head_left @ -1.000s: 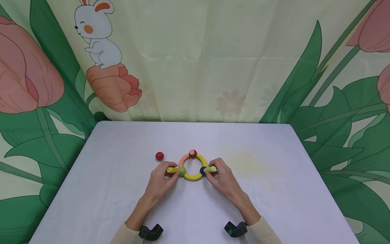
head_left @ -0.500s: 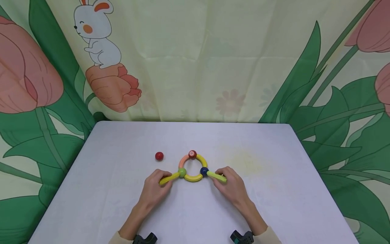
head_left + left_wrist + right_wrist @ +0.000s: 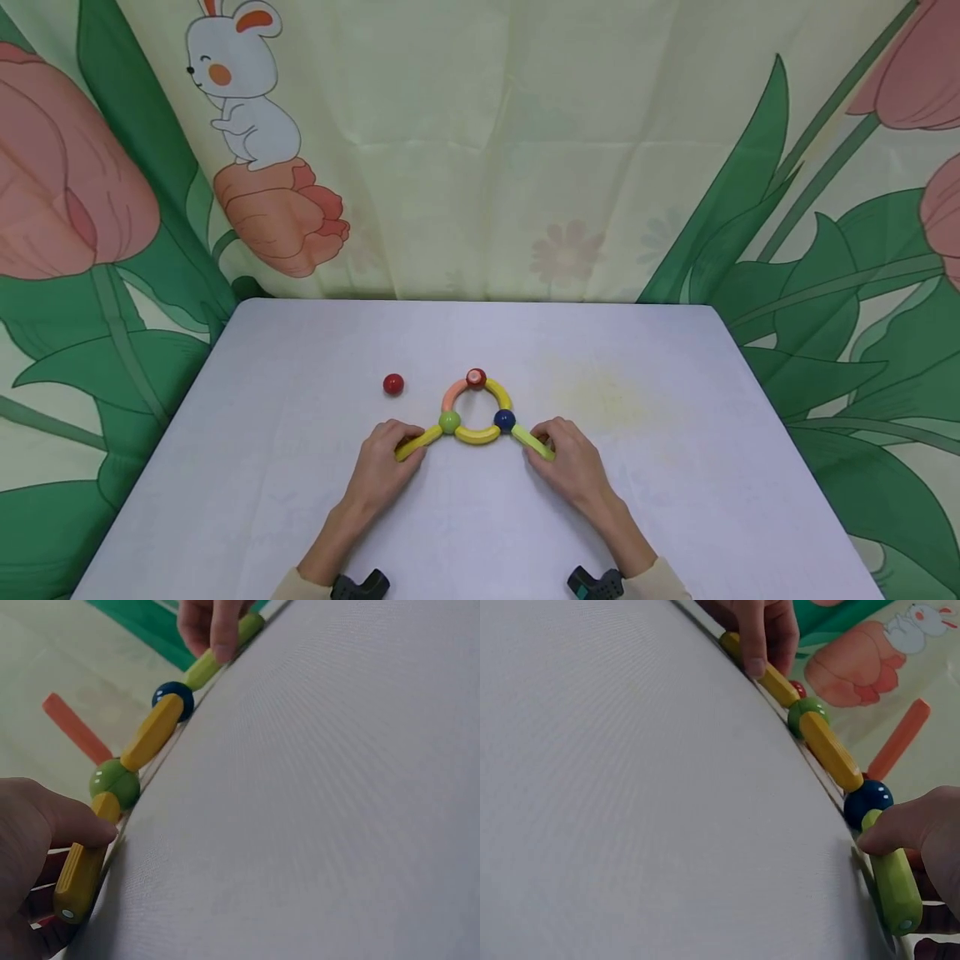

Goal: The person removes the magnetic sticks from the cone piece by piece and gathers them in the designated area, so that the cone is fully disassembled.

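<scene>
On the table a ring of toy sticks and balls lies flat. It joins a green ball (image 3: 449, 422), a dark blue ball (image 3: 504, 420) and a red ball (image 3: 476, 379) through two yellow curved sticks and a salmon curved stick (image 3: 453, 394). My left hand (image 3: 381, 462) pinches a yellow stick (image 3: 82, 874) that slants outward from the green ball. With thumb and fingers my right hand (image 3: 573, 467) grips a lime green stick (image 3: 895, 889), whose inner end meets the blue ball. Both wrist views show an orange stick (image 3: 900, 740) rising behind the ring; its base is hidden.
A loose red ball (image 3: 393, 384) sits left of the ring. White cloth covers the table (image 3: 300, 350), whose far edge meets a printed curtain (image 3: 450, 167) with tulips and a rabbit.
Both hands have moved outward and toward the near edge, swinging the outer ends of the yellow and lime green sticks outward and down. The ring and loose red ball stay nearly in place.
</scene>
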A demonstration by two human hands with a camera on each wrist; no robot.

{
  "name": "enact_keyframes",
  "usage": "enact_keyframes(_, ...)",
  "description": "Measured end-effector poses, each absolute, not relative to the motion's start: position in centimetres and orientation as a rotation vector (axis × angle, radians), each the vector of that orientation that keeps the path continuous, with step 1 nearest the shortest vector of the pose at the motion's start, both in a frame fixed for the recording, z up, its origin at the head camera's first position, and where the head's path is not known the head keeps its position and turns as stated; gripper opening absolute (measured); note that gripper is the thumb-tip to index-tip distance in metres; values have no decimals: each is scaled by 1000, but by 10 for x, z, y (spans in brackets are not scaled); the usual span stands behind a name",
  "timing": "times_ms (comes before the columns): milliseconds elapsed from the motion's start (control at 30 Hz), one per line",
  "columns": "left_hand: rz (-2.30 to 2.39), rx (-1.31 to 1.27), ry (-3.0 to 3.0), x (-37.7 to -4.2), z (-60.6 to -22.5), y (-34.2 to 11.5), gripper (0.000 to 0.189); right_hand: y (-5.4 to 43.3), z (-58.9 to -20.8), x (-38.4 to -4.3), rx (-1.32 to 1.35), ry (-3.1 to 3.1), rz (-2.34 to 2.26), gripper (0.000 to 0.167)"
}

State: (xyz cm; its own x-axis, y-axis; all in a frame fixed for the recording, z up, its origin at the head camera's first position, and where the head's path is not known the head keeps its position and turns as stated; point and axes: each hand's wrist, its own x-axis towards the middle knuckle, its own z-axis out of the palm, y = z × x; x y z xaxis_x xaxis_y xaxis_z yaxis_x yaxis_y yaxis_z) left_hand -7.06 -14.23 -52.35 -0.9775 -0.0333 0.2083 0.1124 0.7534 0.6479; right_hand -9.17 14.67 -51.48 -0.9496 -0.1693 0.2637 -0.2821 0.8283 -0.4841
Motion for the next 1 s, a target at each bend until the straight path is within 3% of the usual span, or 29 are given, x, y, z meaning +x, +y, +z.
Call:
enact_keyframes(500,-1050,-60,-2740,-73,-527,-141,28,139,-491,-115,473,-2858,854,42)
enact_keyframes(1000,-1059,-34,-2781,-72,-527,-140,26,115,-469,-166,721,-2852,960,31)
